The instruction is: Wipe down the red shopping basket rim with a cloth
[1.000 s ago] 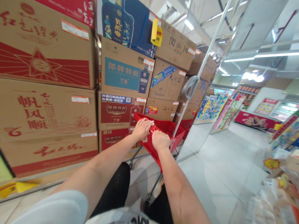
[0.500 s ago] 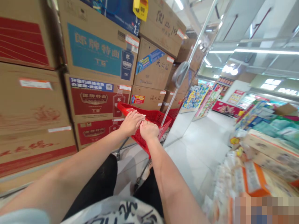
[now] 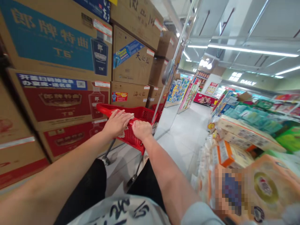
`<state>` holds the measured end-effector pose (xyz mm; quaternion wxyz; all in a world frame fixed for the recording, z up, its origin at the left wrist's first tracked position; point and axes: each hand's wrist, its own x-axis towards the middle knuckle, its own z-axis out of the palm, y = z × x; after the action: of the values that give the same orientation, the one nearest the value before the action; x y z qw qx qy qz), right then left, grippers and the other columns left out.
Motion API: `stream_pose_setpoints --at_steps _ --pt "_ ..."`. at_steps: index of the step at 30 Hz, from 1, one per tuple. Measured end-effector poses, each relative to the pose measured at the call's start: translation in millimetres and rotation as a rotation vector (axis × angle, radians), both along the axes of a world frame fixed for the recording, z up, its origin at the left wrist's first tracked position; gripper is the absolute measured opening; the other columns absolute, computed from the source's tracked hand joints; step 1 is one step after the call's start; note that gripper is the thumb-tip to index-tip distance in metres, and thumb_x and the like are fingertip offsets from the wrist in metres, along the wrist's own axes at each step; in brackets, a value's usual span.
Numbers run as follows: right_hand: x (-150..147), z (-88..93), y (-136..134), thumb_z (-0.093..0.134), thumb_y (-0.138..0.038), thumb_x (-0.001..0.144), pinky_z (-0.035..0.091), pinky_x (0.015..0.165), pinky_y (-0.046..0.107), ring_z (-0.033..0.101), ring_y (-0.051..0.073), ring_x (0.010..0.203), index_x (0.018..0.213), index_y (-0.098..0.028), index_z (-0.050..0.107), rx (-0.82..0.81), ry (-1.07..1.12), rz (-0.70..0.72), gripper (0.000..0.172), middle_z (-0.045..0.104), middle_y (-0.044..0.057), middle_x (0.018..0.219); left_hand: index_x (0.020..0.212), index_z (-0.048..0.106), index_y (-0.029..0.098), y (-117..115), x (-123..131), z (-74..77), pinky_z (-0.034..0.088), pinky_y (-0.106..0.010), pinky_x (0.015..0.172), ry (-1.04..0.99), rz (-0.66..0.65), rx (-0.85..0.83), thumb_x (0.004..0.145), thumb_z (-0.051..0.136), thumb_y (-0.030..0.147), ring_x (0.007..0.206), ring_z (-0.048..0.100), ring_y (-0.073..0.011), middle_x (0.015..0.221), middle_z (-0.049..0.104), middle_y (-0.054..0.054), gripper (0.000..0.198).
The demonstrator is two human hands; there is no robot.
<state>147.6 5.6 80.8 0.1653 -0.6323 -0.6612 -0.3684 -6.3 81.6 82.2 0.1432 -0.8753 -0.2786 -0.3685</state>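
Observation:
A red plastic shopping cart (image 3: 131, 139) stands right in front of my body, with metal legs and small wheels below it. My left hand (image 3: 118, 122) lies over its red handle, fingers together and pointing right. Close beside it, my right hand (image 3: 142, 129) is wrapped round the handle in a fist. The part of the handle under both hands is hidden. Part of the basket wall shows past my hands, and I cannot make out anything inside.
Stacked cardboard liquor cartons (image 3: 65, 101) rise close on the left. A mirrored pillar (image 3: 172, 118) with a shiny metal edge stands ahead, beyond the cart. White floor tiles (image 3: 194, 120) run forward. Packaged goods (image 3: 250, 128) are piled on the right, with display shelves (image 3: 177, 90) farther off.
The cart and my hands have advanced along the cartons, both hands still on the handle. The cartons have slid left in view, and more of the piled packages shows on the right.

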Motion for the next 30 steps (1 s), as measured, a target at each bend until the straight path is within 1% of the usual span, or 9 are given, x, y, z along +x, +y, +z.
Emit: stream_pose_setpoints --at_steps 3,7,12,17,22,24,27,28,30 --pt "2.8 -0.4 -2.3 0.027 -0.032 0.096 0.041 0.066 0.027 0.064 0.016 0.073 0.084 -0.018 0.059 -0.001 0.014 -0.001 0.037 0.068 0.007 0.078 0.130 0.052 0.024 -6.2 0.9 2.3 0.019 -0.052 0.111 -0.058 0.068 -0.025 0.094 0.028 0.034 0.134 0.033 -0.0285 0.131 0.056 -0.003 0.044" --pt "2.3 -2.5 -2.8 0.029 -0.031 0.096 0.039 0.065 0.027 0.063 0.016 0.072 0.089 -0.017 0.059 0.019 0.023 -0.003 0.034 0.068 0.008 0.078 0.131 0.050 0.027 -13.9 -1.0 1.5 0.018 -0.044 0.115 0.084 -0.103 -0.030 0.092 0.033 0.033 0.136 0.030 -0.0233 0.135 0.053 0.000 0.043" --pt "0.8 -5.5 -1.5 0.036 -0.031 0.093 0.038 0.064 0.026 0.062 0.016 0.069 0.081 -0.015 0.061 0.043 0.023 -0.013 0.032 0.067 0.008 0.073 0.133 0.048 0.028 -19.8 -6.0 -4.4 0.016 -0.051 0.114 -0.151 0.128 -0.113 0.093 0.031 0.034 0.140 0.022 -0.0271 0.137 0.051 -0.001 0.044" --pt "1.3 -6.2 -2.1 0.036 -0.031 0.093 0.037 0.063 0.026 0.062 0.016 0.068 0.084 -0.015 0.061 0.062 0.025 -0.011 0.031 0.067 0.008 0.073 0.134 0.046 0.027 -24.6 0.5 -5.3 0.014 -0.042 0.116 0.043 -0.067 -0.089 0.093 0.031 0.033 0.139 0.023 -0.0217 0.137 0.050 0.001 0.044" --pt "1.3 -6.8 -2.4 0.035 -0.030 0.094 0.038 0.063 0.026 0.062 0.016 0.067 0.079 -0.017 0.059 0.073 0.024 -0.005 0.032 0.066 0.007 0.071 0.130 0.051 0.030 -17.2 0.3 1.5 0.015 -0.051 0.113 -0.167 0.229 -0.199 0.094 0.028 0.035 0.138 0.024 -0.0276 0.135 0.053 0.001 0.043" --pt "0.9 -7.3 -2.0 0.035 -0.030 0.094 0.037 0.063 0.026 0.062 0.016 0.067 0.079 -0.017 0.059 0.081 0.025 -0.002 0.031 0.066 0.007 0.071 0.129 0.053 0.029 -18.1 0.4 2.1 0.015 -0.050 0.113 -0.135 0.179 -0.187 0.094 0.028 0.034 0.139 0.023 -0.0271 0.134 0.053 0.001 0.043" --pt "1.1 -7.8 -1.9 0.036 -0.030 0.094 0.037 0.062 0.026 0.061 0.016 0.065 0.082 -0.017 0.060 0.090 0.016 0.003 0.030 0.067 0.007 0.072 0.130 0.051 0.030 -19.9 0.3 1.1 0.013 -0.044 0.116 0.027 -0.037 -0.116 0.094 0.030 0.035 0.139 0.023 -0.0222 0.135 0.052 0.003 0.042" --pt "1.4 -7.9 -1.9 0.036 -0.030 0.094 0.037 0.062 0.026 0.061 0.016 0.065 0.081 -0.017 0.060 0.093 0.012 0.004 0.030 0.067 0.006 0.072 0.130 0.051 0.031 -18.8 -0.5 1.0 0.013 -0.044 0.116 0.031 -0.040 -0.115 0.094 0.030 0.035 0.139 0.024 -0.0215 0.135 0.052 0.004 0.042" --pt "1.9 -8.0 -2.1 0.036 -0.029 0.094 0.037 0.061 0.027 0.061 0.016 0.064 0.079 -0.018 0.059 0.103 0.007 0.006 0.030 0.066 0.006 0.070 0.129 0.051 0.033 -13.6 -3.4 1.3 0.014 -0.046 0.114 -0.068 0.093 -0.168 0.094 0.029 0.036 0.137 0.027 -0.0231 0.135 0.052 0.004 0.041"
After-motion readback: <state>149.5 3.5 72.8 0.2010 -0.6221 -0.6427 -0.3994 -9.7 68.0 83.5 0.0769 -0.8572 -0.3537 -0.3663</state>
